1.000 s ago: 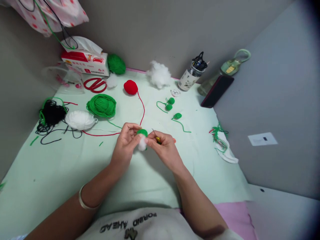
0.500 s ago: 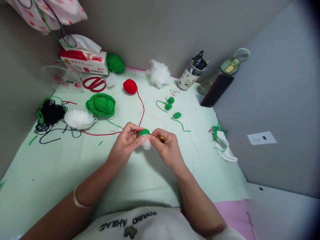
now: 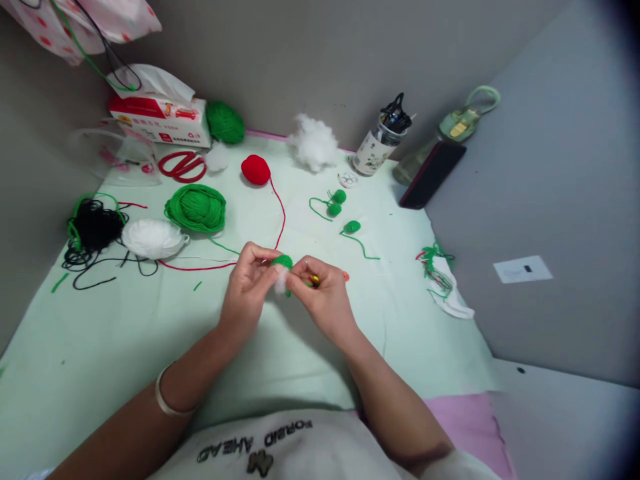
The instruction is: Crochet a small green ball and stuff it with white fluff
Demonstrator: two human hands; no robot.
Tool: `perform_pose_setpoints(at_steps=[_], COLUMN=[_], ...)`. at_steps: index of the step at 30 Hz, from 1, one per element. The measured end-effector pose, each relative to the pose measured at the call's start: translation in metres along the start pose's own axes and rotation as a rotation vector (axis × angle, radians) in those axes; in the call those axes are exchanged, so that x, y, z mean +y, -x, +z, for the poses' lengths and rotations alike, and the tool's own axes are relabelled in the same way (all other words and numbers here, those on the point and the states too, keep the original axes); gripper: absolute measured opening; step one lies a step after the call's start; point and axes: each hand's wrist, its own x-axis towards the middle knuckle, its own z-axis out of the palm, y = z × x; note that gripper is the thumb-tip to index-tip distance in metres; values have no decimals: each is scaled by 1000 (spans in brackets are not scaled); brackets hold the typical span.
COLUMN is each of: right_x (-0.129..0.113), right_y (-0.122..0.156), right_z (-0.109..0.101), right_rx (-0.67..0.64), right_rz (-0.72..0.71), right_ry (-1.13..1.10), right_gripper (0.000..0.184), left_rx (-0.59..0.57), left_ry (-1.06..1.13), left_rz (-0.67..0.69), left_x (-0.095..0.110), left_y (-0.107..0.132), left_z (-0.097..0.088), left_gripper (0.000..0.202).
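My left hand [image 3: 249, 283] is closed in a pinch on a small green crochet piece [image 3: 284, 261] held above the table. White stuffing [image 3: 281, 283] shows below the piece, between my two hands. My right hand [image 3: 323, 288] is closed around a crochet hook [image 3: 315, 281] with a gold-coloured part, and its fingertips meet the green piece. An orange end shows beyond the knuckles; the hook's tip is hidden. Three small green crochet balls lie ahead, one of them a single ball [image 3: 353, 227] with a yarn tail.
Left of my hands lie a green yarn skein [image 3: 196, 208], white yarn [image 3: 155, 239], black yarn [image 3: 100, 227] and red scissors [image 3: 183, 167]. Behind are a red yarn ball [image 3: 255, 171], a stuffing heap [image 3: 314, 143], a pen jar [image 3: 376, 152] and a phone [image 3: 434, 175]. Yarn scraps [image 3: 436, 267] lie right.
Both hands have shifted slightly left with the green piece. My right hand has turned a little, and the hook's orange end now shows. The camera view has moved slightly.
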Motion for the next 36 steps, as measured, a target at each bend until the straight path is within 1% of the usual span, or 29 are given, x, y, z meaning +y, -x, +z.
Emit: perform_pose_setpoints(at_steps=[3,5,7,9,13,17,19,22,25,27,29,33,36], right_x=[-4,-6,-7,-8,-9,-5,-2,3,3,1,-1,-3,-2], right_y=[-1,-2,-1,0,7,13,12,8,3,2,0,-4,-6], right_z=[-2,-5,-8,-12,-13,-1,5,9,6,3,-1,-6,-9], right_rx=[39,41,5,-56,-156,-178,-166,-80,-5,15,22,-23,-67], right_rz=[-12,-12,0,-8,-110,-181,-160,-117,-91,-49,0,77,116], right_ry=[-38,-49,-46,-3,177,269,268,257,170,65,-26,-151,-188], right_gripper=[29,32,35,34,22,15,14,18,24,26,29,37,40], left_rx=[-77,-116,-133,-127,-48,81,131,156,126,87,44,-28,-105], left_ry=[10,18,22,21,17,-2,-3,9,34,55,74,92,81], left_rz=[-6,-3,-5,-11,8,26,17,-17,-59,-80,-96,-109,-96], left_x=[6,8,9,9,6,1,-1,-2,2,5,8,11,12], left_y=[2,2,0,-2,-4,-3,-3,-2,0,2,3,2,-2], left_z=[0,-1,-3,-6,-7,-2,1,5,8,9,7,0,-4], left_gripper=[21,26,25,24,22,16,15,13,10,9,11,18,26])
